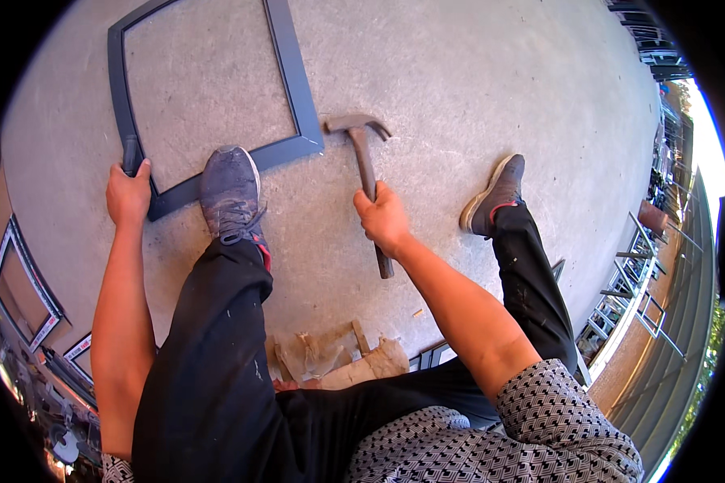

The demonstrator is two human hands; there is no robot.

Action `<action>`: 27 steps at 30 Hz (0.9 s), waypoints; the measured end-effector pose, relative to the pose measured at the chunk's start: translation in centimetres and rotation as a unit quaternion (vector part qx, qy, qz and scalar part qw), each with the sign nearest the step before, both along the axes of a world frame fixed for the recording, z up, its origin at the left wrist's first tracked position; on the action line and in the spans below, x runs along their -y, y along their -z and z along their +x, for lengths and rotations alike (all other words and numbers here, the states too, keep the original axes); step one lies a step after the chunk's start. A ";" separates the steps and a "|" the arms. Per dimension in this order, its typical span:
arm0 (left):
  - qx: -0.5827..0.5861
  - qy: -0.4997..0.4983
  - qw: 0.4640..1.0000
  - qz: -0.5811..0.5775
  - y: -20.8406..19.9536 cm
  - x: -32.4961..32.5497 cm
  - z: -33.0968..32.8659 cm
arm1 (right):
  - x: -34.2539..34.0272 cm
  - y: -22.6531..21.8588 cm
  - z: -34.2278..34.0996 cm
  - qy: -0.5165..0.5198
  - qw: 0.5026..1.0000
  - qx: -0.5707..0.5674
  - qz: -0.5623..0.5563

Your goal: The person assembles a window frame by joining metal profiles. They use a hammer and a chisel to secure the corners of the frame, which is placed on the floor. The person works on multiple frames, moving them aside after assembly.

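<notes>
A dark grey rectangular frame [291,72] lies flat on the concrete floor. At its near left corner, my left hand [129,193] is closed round a short dark piece [130,151] that overlaps the frame's left side; its exact kind cannot be made out. My right hand [383,219] grips the wooden handle of a claw hammer [364,157] partway down. The hammer's metal head is just right of the frame's near right corner, apart from it. My left shoe [232,189] rests across the frame's near side.
My right shoe [497,193] is on the floor to the right. Torn brown cardboard [362,366] lies between my legs. More frames [26,282] lie at the left edge, and metal frames [628,282] are stacked along the right, beside a corrugated sheet [681,322].
</notes>
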State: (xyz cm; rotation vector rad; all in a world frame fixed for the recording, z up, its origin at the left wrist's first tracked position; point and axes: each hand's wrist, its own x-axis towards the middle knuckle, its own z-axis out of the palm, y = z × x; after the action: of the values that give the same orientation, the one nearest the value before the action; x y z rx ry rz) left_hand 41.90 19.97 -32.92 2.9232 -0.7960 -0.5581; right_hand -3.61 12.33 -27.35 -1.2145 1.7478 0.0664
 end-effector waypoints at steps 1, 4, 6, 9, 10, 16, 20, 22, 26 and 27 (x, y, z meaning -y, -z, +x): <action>-0.001 -0.001 1.000 0.009 -0.2 0.2 -0.1 | -0.3 0.3 0.0 -0.031 0.999 -0.020 -0.013; 0.002 0.004 1.000 0.015 -0.4 0.0 0.0 | -0.1 0.0 -0.2 0.014 0.998 0.053 0.008; 0.001 0.010 1.000 0.010 -0.5 0.0 -0.1 | -0.2 -0.6 0.5 0.022 0.999 0.028 0.003; -0.005 0.021 1.000 0.001 -0.9 0.0 -0.6 | -1.2 -0.2 0.6 -0.006 1.000 0.005 -0.018; -0.007 0.024 1.000 -0.001 -1.1 -0.1 -0.6 | -1.4 0.0 0.5 -0.023 0.999 0.000 -0.028; 0.009 0.030 0.999 -0.023 -0.1 -0.8 -0.4 | -0.9 -0.3 0.2 0.023 0.999 0.027 -0.015; 0.013 0.032 0.999 -0.038 0.5 -1.6 -0.5 | -1.1 -0.3 0.1 -0.030 0.999 0.000 -0.022; 0.009 0.018 0.999 -0.048 0.0 -1.7 -1.3 | 0.1 -1.4 0.1 -0.054 0.998 -0.019 -0.014; 0.019 0.011 0.998 -0.063 -0.7 -1.8 -1.6 | 0.2 -1.4 0.2 -0.036 0.999 -0.022 -0.013; 0.028 0.018 0.997 -0.076 -0.7 -1.9 -1.6 | 0.2 -2.2 1.0 -0.049 0.998 -0.040 -0.017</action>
State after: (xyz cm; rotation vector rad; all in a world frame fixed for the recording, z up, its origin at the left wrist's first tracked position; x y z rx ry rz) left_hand 40.27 21.86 -32.25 2.8016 -0.8577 -0.4001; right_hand -2.64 12.13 -25.15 -1.3390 1.7644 0.1448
